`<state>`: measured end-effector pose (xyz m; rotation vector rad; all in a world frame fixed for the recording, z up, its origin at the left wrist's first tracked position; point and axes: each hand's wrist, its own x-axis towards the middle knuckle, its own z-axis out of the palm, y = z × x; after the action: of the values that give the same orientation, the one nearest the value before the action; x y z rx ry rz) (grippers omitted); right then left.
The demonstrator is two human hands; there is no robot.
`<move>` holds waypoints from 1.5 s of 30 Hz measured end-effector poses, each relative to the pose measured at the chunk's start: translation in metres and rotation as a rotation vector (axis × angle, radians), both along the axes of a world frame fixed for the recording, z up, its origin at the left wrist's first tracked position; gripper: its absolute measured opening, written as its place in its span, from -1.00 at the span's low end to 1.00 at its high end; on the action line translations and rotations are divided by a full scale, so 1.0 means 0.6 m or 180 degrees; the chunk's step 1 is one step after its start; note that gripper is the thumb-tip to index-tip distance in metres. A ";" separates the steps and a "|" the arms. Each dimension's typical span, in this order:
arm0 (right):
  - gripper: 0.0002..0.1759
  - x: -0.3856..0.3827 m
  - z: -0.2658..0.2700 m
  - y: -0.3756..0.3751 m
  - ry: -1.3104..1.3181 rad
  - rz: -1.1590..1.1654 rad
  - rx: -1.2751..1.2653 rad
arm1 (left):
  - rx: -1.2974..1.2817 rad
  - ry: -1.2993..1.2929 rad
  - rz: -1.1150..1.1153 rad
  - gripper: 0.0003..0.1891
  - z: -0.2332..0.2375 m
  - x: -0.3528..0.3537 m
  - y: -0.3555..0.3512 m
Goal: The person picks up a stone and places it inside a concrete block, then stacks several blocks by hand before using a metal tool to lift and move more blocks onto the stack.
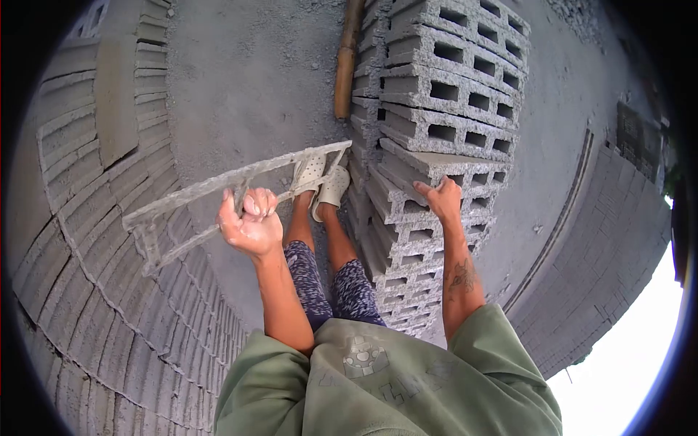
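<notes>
My left hand (pixel 251 220) is closed around the middle bar of a long, dust-coated rectangular frame (pixel 218 183), which is held up at a tilt over the ground on the left. To the right, my right hand (pixel 442 198) has its fingers on the near edge of a grey hollow concrete block (pixel 425 166) lying at the top of a row of stacked blocks. Its fingertips curl over the block's edge, with the thumb resting on it. The far ends of the fingers are partly hidden.
Stacked concrete blocks (pixel 443 91) stretch away on the right. Rows of thin blocks (pixel 94 240) line the left, with a flat board (pixel 116 98) on them. A bamboo pole (pixel 347 69) lies ahead of my feet (pixel 332 190). A low wall (pixel 603 240) stands far right.
</notes>
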<state>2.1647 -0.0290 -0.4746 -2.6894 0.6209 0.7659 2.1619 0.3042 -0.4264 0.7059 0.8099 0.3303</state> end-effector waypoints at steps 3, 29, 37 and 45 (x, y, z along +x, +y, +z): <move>-0.38 -0.004 0.002 0.002 -0.0058 0.0008 0.0025 | -0.0146 -0.0207 0.0038 -0.63 -0.002 0.024 -0.006; -0.38 0.013 0.015 0.013 0.0348 0.0193 -0.0102 | 0.0111 0.1179 -0.0022 -0.78 -0.254 0.048 -0.127; -0.38 0.074 0.037 0.017 -0.1292 0.0093 0.0197 | 0.0329 0.0612 0.0664 -0.67 -0.086 0.023 0.030; -0.22 0.168 -0.099 0.054 0.0290 0.0280 -0.0658 | -0.0293 0.0781 0.0239 -0.68 -0.139 0.143 -0.096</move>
<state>2.2654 0.0036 -0.5339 -2.8998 0.6389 0.8967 2.2479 0.2468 -0.5096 0.6381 1.0799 0.2750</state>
